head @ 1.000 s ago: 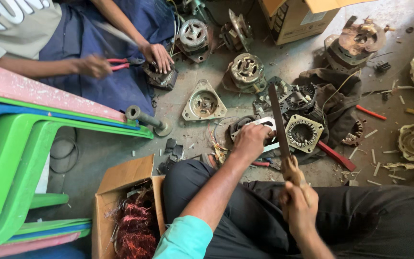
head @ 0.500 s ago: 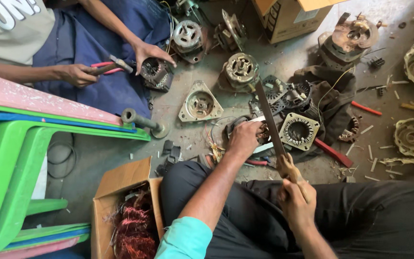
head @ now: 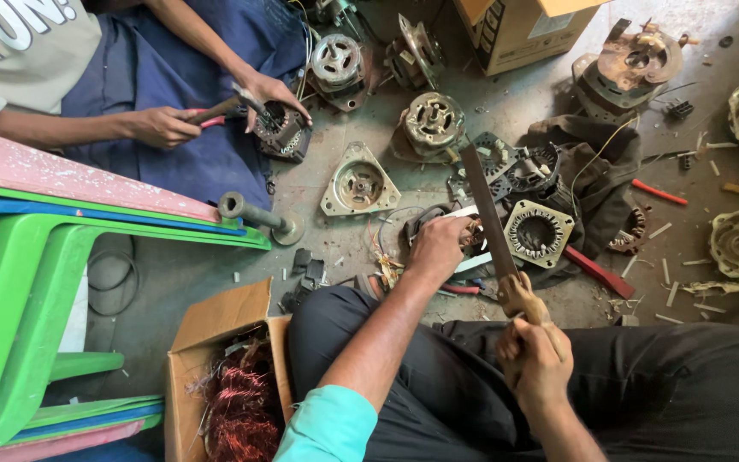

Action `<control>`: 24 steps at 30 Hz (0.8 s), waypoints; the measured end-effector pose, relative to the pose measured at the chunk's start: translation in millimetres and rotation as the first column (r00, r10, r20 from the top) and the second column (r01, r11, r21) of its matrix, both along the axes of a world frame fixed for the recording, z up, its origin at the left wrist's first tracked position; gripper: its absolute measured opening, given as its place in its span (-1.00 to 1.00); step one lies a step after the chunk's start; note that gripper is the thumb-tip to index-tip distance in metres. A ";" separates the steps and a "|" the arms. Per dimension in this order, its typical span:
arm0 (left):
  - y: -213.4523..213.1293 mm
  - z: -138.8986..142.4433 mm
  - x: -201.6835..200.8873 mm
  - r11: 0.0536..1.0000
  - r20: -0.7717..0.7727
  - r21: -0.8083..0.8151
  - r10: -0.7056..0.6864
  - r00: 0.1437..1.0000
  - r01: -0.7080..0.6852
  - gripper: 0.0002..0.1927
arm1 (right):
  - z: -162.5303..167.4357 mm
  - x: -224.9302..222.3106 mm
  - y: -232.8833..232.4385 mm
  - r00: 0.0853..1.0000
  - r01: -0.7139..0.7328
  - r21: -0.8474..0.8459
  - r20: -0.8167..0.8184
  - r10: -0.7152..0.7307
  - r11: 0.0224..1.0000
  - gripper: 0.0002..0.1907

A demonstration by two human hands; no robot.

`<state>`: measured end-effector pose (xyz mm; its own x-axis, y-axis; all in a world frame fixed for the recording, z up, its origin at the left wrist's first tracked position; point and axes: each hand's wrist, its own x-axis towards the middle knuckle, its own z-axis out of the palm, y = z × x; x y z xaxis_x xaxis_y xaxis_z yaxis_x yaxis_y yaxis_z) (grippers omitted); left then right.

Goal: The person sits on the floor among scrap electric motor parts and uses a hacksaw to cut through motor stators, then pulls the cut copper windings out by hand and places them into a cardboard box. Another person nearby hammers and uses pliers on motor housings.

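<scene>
Wooden and pale, the handle of a long flat file (head: 491, 224) sits in the person's right hand (head: 534, 358), whose fingers are closed fully around it. The dark metal blade rises from the hand and leans a little to the left, and its tip ends near a round motor (head: 432, 121) on the floor. The left hand (head: 438, 246) reaches forward and presses down on a motor stator (head: 465, 231). Its fingers are curled over the top of this part, so most of it is hidden. The stator lies on the grey concrete floor (head: 335, 248), just in front of the person's knees in black trousers, and just to the left of the file.

Just to the right of the blade lies a square stator core (head: 537, 233) with a round hole, beside a dark cloth (head: 602, 171). A triangular metal end cover (head: 358, 183) lies to the left.

At the lower left, an open cardboard box (head: 215, 329) holds a tangle of reddish copper wire (head: 239, 409). Green plastic chairs (head: 19, 299) stand stacked at the left edge.

At the top left another person sits and holds pliers (head: 215, 111) with red grips against a small motor (head: 280, 130).
</scene>
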<state>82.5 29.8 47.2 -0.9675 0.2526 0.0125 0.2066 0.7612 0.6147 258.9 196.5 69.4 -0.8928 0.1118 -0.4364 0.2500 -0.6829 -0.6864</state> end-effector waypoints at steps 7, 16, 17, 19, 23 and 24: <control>1.5 0.2 4.4 1.000 -0.073 0.022 0.017 0.997 -0.016 -0.62 | 2.9 11.8 6.2 0.999 -0.016 0.114 -0.029 0.019 0.993 -0.75; -12.8 5.9 8.9 0.998 -0.192 0.055 0.002 0.981 0.009 -0.64 | -6.1 21.9 -6.6 0.942 0.188 0.055 -0.291 -0.165 0.981 -0.77; -14.8 10.0 12.2 0.999 -0.223 0.026 -0.020 0.975 0.027 -0.64 | -9.4 17.7 -6.4 0.976 0.151 0.073 -0.170 -0.137 0.986 -0.79; -17.7 20.9 13.4 0.999 -0.161 0.036 -0.009 0.987 0.015 -0.67 | -18.1 5.1 -4.9 0.993 0.088 0.091 0.075 -0.095 0.992 -0.73; -25.7 40.0 8.1 0.997 -0.047 0.065 0.034 0.998 -0.031 -0.62 | -40.4 -3.7 -4.4 0.987 -0.074 0.190 -0.124 0.099 0.979 -0.60; -26.9 41.5 5.4 0.997 -0.042 0.067 0.051 0.998 -0.048 -0.65 | -47.1 -6.9 -4.1 0.978 -0.092 0.210 -0.163 0.128 0.973 -0.58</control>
